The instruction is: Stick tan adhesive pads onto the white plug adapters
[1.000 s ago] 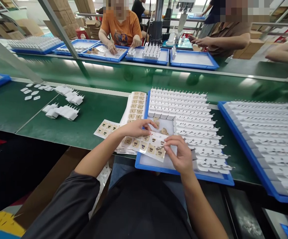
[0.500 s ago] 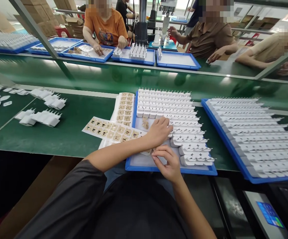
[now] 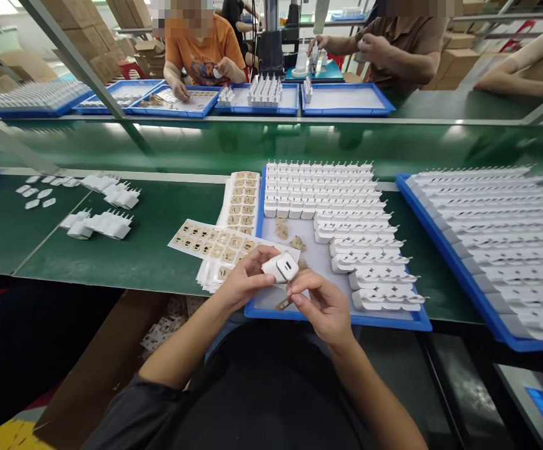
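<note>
My left hand (image 3: pixel 251 275) grips a white charger (image 3: pixel 281 267) by its side, its end with a small dark port facing up toward me. Close on the right, my right hand (image 3: pixel 321 303) pinches a small brownish film piece (image 3: pixel 284 304) between thumb and fingers. Both hands are over the front left part of a blue-rimmed tray (image 3: pixel 384 322), which holds rows of white chargers (image 3: pixel 321 187) with prongs up. Brown film scraps (image 3: pixel 296 242) lie on its white liner. A sticker sheet (image 3: pixel 206 240) overlaps the tray's left edge, beside a stack of sheets (image 3: pixel 242 200).
Another full blue tray (image 3: pixel 475 294) stands at the right. Loose chargers (image 3: pixel 109 224) and flat white pieces (image 3: pixel 32 204) lie at the left. Beyond the green belt (image 3: pixel 206 144), people work over blue trays (image 3: pixel 346 111). An open cardboard box (image 3: pixel 97 356) is below the table edge.
My left hand has come back from the charger rows toward me and now holds a charger. The film piece in my right hand shows more clearly. The view has shifted slightly.
</note>
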`<action>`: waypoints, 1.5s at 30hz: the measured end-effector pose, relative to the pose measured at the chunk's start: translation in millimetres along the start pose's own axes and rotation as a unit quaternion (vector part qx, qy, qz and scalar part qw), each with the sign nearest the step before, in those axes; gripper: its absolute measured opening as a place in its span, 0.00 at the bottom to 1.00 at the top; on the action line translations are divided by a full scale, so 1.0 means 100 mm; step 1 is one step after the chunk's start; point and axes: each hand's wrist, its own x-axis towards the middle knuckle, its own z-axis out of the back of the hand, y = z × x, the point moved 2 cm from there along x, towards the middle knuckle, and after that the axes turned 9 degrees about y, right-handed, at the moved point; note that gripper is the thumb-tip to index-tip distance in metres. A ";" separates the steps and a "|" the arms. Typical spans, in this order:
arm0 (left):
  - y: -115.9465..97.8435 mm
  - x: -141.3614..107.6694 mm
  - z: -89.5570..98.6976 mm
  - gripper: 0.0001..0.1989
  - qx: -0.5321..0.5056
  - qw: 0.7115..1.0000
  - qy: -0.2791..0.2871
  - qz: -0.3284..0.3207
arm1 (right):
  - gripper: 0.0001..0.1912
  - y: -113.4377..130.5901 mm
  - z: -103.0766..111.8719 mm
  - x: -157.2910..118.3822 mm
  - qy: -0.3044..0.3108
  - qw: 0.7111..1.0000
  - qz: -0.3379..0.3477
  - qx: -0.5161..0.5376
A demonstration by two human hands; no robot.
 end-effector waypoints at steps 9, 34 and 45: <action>-0.03 -0.21 -0.04 0.27 0.336 0.933 0.001 -0.131 | 0.02 0.10 -0.13 -0.02 0.010 0.997 -0.065 0.032; -0.10 -0.29 -0.15 0.27 0.426 0.878 0.006 -0.216 | 0.02 0.23 -0.08 0.10 -0.126 0.986 -0.106 0.004; -0.13 -0.29 -0.15 0.26 0.444 0.870 0.006 -0.213 | 0.02 0.25 -0.10 0.12 -0.127 0.985 -0.115 -0.037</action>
